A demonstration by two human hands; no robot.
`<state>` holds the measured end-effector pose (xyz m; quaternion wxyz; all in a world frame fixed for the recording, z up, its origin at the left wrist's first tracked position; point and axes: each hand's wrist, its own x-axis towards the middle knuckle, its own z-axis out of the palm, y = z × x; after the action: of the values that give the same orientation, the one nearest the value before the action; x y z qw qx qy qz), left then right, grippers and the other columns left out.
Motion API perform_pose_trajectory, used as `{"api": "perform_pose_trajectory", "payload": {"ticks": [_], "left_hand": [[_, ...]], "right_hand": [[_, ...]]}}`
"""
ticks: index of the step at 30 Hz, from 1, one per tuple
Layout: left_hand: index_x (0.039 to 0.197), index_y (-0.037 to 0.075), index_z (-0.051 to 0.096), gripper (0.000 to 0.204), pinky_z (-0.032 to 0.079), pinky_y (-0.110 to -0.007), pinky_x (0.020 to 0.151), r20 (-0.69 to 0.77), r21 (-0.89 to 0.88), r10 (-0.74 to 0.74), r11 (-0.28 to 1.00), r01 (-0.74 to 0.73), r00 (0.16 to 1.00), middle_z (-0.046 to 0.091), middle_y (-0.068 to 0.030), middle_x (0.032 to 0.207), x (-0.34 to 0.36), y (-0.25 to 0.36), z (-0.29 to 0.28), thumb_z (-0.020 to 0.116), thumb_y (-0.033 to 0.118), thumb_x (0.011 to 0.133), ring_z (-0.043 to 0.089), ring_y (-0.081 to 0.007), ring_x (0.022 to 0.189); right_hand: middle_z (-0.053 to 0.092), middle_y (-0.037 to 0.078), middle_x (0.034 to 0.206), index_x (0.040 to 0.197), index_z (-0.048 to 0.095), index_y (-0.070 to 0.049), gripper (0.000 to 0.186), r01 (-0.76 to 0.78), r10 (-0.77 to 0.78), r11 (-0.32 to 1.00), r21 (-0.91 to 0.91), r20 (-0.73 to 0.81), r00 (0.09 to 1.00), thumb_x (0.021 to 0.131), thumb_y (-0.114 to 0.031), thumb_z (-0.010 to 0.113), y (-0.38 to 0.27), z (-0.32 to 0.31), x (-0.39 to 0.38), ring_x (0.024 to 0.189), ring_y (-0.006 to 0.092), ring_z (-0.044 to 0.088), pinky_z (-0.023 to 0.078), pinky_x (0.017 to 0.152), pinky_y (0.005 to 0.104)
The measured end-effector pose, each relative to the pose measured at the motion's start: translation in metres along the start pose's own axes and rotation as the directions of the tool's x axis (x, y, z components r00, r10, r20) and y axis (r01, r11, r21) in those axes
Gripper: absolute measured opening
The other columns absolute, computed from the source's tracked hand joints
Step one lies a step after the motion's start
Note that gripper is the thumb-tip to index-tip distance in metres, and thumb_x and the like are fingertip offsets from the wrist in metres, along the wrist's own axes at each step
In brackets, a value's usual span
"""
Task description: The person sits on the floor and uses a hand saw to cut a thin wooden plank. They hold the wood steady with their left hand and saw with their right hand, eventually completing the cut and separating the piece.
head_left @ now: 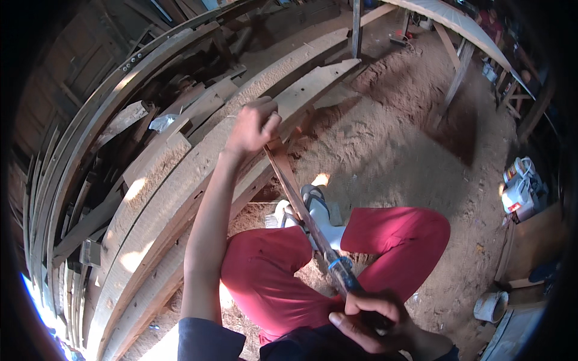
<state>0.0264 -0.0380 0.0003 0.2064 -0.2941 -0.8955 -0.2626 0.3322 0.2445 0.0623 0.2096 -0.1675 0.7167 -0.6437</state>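
Note:
My left hand (pixel 253 125) is closed in a fist beside the edge of a long pale timber (pixel 310 90); what its fingers hold is hidden. Just below that fist is the far end of a long, narrow, brown tool (pixel 301 210) with a blue band near its near end. My right hand (pixel 364 325) grips this tool's dark handle at lower centre. The tool slants between my red-trousered legs (pixel 403 246), over my sandalled feet.
Curved timbers (pixel 84 174) and loose boards fill the left side. A pale panel on wooden supports (pixel 457 72) stands at back right, with a partly seen person (pixel 489 24) beyond. A white bucket (pixel 490 307) and bags (pixel 518 189) lie at right on sandy ground (pixel 421 168).

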Motion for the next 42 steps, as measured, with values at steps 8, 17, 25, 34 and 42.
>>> {"api": "perform_pose_trajectory", "payload": {"ticks": [8, 17, 25, 34, 42], "left_hand": [[0.08, -0.003, 0.055, 0.022, 0.047, -0.048, 0.074, -0.01, -0.011, 0.106, 0.994, -0.106, 0.994, 0.056, -0.0208, 0.08, -0.001, 0.009, 0.0, 0.053, 0.018, 0.087, 0.058, -0.043, 0.079], [0.081, -0.005, 0.051, 0.02, 0.045, -0.043, 0.071, -0.041, -0.073, -0.016, 0.997, 0.013, 0.999, 0.053, -0.0209, 0.077, -0.012, -0.007, -0.006, 0.05, 0.014, 0.089, 0.056, -0.04, 0.074], [0.082, -0.004, 0.051, 0.017, 0.045, -0.044, 0.07, 0.002, -0.026, 0.032, 0.999, -0.032, 0.999, 0.052, -0.0209, 0.078, -0.004, -0.007, -0.002, 0.051, 0.012, 0.087, 0.056, -0.0405, 0.075], [0.082, -0.004, 0.053, 0.016, 0.047, -0.043, 0.071, 0.022, 0.004, 0.064, 0.998, -0.064, 0.998, 0.054, -0.0206, 0.078, 0.003, 0.004, 0.002, 0.05, 0.01, 0.087, 0.058, -0.0393, 0.075], [0.079, -0.004, 0.055, 0.021, 0.048, -0.043, 0.069, -0.014, -0.007, 0.091, 0.996, -0.091, 0.996, 0.057, -0.0189, 0.076, 0.007, 0.027, 0.012, 0.053, 0.015, 0.088, 0.061, -0.0365, 0.072]], "right_hand": [[0.038, -0.002, 0.056, 0.068, 0.047, -0.006, 0.035, 0.144, -0.141, 0.986, 0.079, -0.044, 0.989, 0.095, -0.006, 0.069, 0.02, 0.011, 0.023, 0.051, 0.003, 0.037, 0.028, 0.048, 0.0271], [0.038, -0.001, 0.059, 0.069, 0.042, -0.004, 0.035, 0.129, -0.133, 0.986, 0.107, 0.034, 0.99, 0.095, -0.002, 0.066, 0.019, 0.004, 0.032, 0.054, 0.0038, 0.036, 0.029, 0.05, 0.0297], [0.042, 0.0, 0.059, 0.072, 0.045, -0.005, 0.031, 0.173, -0.191, 0.961, 0.217, 0.062, 0.98, 0.094, -0.003, 0.066, 0.025, 0.005, 0.026, 0.052, 0.0067, 0.04, 0.031, 0.05, 0.0295], [0.045, 0.001, 0.058, 0.074, 0.047, -0.005, 0.03, 0.208, -0.208, 0.965, 0.16, -0.017, 0.978, 0.096, -0.007, 0.067, 0.042, 0.009, 0.037, 0.051, 0.0058, 0.042, 0.035, 0.05, 0.0297], [0.046, 0.002, 0.06, 0.071, 0.046, -0.003, 0.032, 0.068, -0.076, 0.978, 0.198, 0.032, 0.997, 0.096, -0.004, 0.066, 0.037, -0.003, 0.033, 0.057, 0.0046, 0.045, 0.034, 0.053, 0.0295]]}}
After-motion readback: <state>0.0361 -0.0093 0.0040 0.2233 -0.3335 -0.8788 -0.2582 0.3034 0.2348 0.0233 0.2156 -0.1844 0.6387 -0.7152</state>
